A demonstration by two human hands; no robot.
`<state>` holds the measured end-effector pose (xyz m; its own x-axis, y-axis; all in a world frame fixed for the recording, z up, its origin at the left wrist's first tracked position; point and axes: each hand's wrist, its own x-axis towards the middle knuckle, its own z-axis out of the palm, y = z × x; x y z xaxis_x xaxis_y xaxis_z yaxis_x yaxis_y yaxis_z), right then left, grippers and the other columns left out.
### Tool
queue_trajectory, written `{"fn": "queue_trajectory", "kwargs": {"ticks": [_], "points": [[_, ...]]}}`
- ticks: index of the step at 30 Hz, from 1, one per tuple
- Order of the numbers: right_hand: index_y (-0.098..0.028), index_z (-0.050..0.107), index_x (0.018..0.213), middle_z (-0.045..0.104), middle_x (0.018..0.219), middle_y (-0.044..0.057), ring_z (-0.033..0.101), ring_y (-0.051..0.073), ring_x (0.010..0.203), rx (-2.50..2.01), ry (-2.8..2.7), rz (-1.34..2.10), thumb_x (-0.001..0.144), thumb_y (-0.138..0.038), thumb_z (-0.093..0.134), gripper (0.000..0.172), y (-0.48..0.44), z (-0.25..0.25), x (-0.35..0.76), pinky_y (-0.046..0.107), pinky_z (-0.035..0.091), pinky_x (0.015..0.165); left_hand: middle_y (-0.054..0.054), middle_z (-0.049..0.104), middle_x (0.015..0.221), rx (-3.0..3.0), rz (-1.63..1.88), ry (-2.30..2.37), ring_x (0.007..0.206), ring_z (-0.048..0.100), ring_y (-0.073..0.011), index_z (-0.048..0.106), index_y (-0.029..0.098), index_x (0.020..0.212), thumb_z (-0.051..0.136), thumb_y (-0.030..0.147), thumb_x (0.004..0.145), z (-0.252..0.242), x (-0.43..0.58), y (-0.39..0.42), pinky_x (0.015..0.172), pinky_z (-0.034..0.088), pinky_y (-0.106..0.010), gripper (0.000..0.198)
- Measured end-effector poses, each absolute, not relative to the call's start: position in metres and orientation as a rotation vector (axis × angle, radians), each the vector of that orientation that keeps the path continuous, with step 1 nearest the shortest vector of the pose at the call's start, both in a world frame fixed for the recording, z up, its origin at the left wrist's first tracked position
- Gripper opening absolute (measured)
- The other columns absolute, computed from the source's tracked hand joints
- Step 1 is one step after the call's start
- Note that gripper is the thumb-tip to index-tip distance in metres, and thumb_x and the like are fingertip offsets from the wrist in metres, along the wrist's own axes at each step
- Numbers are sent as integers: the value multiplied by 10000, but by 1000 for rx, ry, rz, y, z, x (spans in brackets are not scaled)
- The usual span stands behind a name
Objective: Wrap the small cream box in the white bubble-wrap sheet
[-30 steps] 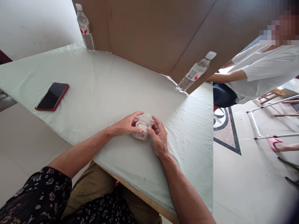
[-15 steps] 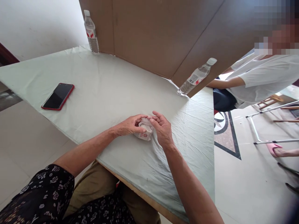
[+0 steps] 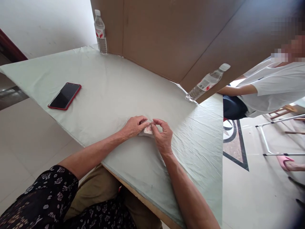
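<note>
The pale cloth (image 3: 102, 89) reaches far past the left hand (image 3: 133, 126) and right hand (image 3: 164, 136), which, near the table's edge (image 3: 143, 198), hold between them a small box (image 3: 147, 131) partly hidden by fingers (image 3: 143, 126).

one head-worn camera looks forward and down from above the wearer's lap (image 3: 95, 187), the hands (image 3: 164, 137) fairly near at mid-frame, the table (image 3: 100, 95) stretching beyond to a brown panel (image 3: 164, 38).

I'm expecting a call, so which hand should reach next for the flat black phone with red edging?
Probably your left hand, nearer the phone; your right hand is beyond the small, pale, red-printed box.
</note>
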<state>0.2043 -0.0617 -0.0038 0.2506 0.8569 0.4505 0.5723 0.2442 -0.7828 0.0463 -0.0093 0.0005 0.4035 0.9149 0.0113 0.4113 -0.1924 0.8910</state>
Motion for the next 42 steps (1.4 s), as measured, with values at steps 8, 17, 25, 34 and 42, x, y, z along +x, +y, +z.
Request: {"fn": "queue_trajectory", "kwargs": {"ticks": [8, 17, 25, 34, 42], "points": [[-285, 711, 975, 757, 937, 35, 654, 248, 970, -1437, -1521, 225, 891, -296, 613, 130, -63, -7, 205, 440, 449, 943, -98, 692, 1151, 1586, 574, 897, 1046, 635, -224, 629, 123, 1261, 656, 342, 733, 4, 32, 0, 898, 489, -332, 573], [-298, 727, 951, 752, 876, 27, 655, 242, 906, -1383, -1588, 155, 897, -252, 616, 132, -65, -3, 205, 423, 460, 882, -68, 697, 1058, 1547, 545, 883, 963, 618, -196, 684, 131, 1160, 607, 282, 750, 13, 37, -5, 844, 476, -315, 444], [-298, 740, 970, 786, 958, 35, 697, 257, 1012, -1334, -1824, 167, 917, -220, 595, 173, -84, 8, 211, 487, 427, 997, -33, 691, 927, 1546, 543, 900, 820, 593, -157, 700, 137, 1080, 618, 294, 760, 14, 38, -4, 747, 443, -273, 366], [-288, 591, 1288, 708, 1246, 85, 634, 273, 1187, -1313, -1318, 525, 864, -406, 672, 448, -87, -4, 251, 507, 460, 1026, -61, 695, 1060, 1542, 520, 919, 967, 623, -198, 672, 144, 1150, 606, 300, 761, 16, 37, -7, 836, 474, -307, 424], [-310, 326, 1539, 344, 1630, 115, 308, 330, 1508, -1374, -1619, 776, 686, -571, 820, 1020, -81, -25, 255, 560, 281, 1197, -118, 649, 1212, 1622, 502, 897, 1102, 617, -251, 593, 141, 1316, 654, 361, 778, 15, 29, -4, 949, 486, -385, 584]]}}
